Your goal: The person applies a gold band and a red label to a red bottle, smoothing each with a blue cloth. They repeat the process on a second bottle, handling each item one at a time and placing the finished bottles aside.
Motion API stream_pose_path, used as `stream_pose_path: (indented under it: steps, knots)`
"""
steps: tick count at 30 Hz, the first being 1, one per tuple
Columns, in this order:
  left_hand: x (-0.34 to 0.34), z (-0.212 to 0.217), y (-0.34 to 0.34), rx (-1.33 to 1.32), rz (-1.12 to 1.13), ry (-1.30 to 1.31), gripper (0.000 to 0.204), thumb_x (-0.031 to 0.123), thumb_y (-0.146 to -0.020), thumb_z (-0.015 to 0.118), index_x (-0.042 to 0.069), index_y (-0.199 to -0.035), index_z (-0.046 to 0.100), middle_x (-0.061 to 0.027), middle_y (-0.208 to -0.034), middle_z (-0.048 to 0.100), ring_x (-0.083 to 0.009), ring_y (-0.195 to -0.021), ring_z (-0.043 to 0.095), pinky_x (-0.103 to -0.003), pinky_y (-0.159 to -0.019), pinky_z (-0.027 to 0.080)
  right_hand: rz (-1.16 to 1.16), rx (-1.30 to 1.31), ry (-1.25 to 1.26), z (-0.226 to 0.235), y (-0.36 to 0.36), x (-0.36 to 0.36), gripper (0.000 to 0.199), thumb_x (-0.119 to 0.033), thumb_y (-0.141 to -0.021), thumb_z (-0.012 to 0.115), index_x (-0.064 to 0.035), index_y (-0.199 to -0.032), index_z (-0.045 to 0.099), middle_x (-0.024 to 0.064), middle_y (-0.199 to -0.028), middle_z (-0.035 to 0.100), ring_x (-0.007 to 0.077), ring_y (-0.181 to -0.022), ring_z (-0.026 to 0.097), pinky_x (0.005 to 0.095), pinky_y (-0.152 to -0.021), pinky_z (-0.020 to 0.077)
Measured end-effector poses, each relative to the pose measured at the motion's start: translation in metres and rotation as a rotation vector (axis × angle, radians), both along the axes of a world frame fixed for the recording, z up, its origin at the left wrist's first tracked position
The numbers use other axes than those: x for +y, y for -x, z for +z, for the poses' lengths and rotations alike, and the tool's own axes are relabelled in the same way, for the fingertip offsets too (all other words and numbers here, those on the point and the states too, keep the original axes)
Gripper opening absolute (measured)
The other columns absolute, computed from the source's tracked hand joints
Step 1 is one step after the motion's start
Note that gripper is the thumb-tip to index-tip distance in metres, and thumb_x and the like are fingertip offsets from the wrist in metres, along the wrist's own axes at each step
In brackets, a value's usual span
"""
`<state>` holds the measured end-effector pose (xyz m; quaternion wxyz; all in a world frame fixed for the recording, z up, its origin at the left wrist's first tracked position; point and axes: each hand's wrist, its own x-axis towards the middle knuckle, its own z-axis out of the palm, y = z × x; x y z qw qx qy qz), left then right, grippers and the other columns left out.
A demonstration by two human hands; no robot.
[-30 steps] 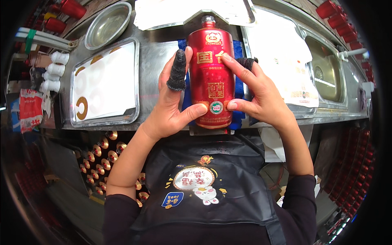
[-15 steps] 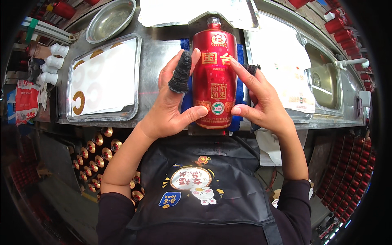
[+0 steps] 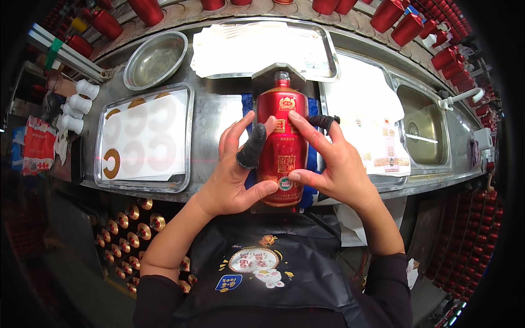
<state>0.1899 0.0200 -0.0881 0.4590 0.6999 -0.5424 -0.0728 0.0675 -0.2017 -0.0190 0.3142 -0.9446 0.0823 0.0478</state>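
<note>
A red glass bottle [image 3: 283,143] with gold lettering and a small green-and-white round mark lies on its back, neck pointing away from me. Blue cloth [image 3: 313,161] shows along its sides. My left hand [image 3: 229,177] is at the bottle's left side, fingers spread, thumb at the lower left edge. A black finger cover [image 3: 252,146] is on its index finger. With its index fingertip on the upper front and its thumb near the round mark, my right hand [image 3: 343,167] touches the bottle, fingers apart. It too wears a black finger cover [image 3: 324,121].
A tray [image 3: 190,136] of sheets with gold C-shaped stickers is at left, below a metal bowl [image 3: 156,60]. White label sheets [image 3: 240,46] lie behind, more label sheets [image 3: 377,126] at right beside a sink [image 3: 421,147]. Red bottles [image 3: 391,13] stand along the far edge.
The whole view has shifted, so the bench sits lower and more red bottles show behind. My right fingertips have come further onto the bottle's front. The left hand stays at its left side.
</note>
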Motion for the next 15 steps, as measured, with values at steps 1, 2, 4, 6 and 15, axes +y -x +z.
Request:
stream_pose_path:
  steps: [1,2,4,6,15]
  knots:
    - [0.000,0.000,0.000,0.001,-0.001,-0.006,0.089,0.045,-0.090,0.070,0.014,-0.162,0.026,-0.0118,-0.166,0.032,-0.0393,-0.153,0.019,-0.056,-0.121,0.013,0.009,-0.041,0.003,-0.001,0.000,0.001,0.091,-0.053,-0.076,0.082,-0.0303,-0.156,0.045,0.0185,-0.091,0.053,0.0371,-0.083,0.057,0.0435,-0.078,0.0504]
    - [0.000,0.000,0.000,0.007,-0.002,-0.006,0.090,0.045,-0.090,0.070,0.014,-0.162,0.026,-0.0116,-0.166,0.032,-0.0393,-0.153,0.019,-0.056,-0.121,0.013,0.009,-0.024,-0.001,-0.002,0.000,0.000,0.092,-0.053,-0.076,0.082,-0.0302,-0.156,0.045,0.0184,-0.092,0.053,0.0367,-0.082,0.057,0.0429,-0.076,0.0499]
    - [0.000,0.000,0.000,0.022,-0.001,-0.004,0.090,0.046,-0.090,0.070,0.014,-0.162,0.025,-0.0113,-0.166,0.032,-0.0392,-0.153,0.019,-0.056,-0.121,0.013,0.018,-0.059,-0.001,-0.004,-0.002,0.001,0.093,-0.053,-0.075,0.083,-0.0302,-0.157,0.044,0.0183,-0.094,0.052,0.0359,-0.080,0.056,0.0418,-0.073,0.0489]
    - [-0.001,0.000,0.000,0.013,-0.001,0.005,0.091,0.046,-0.090,0.070,0.014,-0.162,0.025,-0.0111,-0.166,0.033,-0.0391,-0.153,0.020,-0.056,-0.121,0.013,0.020,-0.032,0.002,-0.006,-0.003,0.001,0.094,-0.052,-0.076,0.083,-0.0308,-0.158,0.042,0.0173,-0.095,0.050,0.0362,-0.080,0.058,0.0421,-0.073,0.0489]
    - [0.001,0.002,0.001,0.016,0.012,-0.042,0.094,0.048,-0.091,0.070,0.012,-0.163,0.022,-0.0128,-0.166,0.032,-0.0396,-0.153,0.020,-0.053,-0.121,0.014,-0.010,-0.128,-0.079,-0.019,0.009,-0.004,0.097,-0.049,-0.082,0.080,-0.0227,-0.162,0.033,0.0182,-0.102,0.057,0.0276,-0.073,0.058,0.0386,-0.066,0.0476]
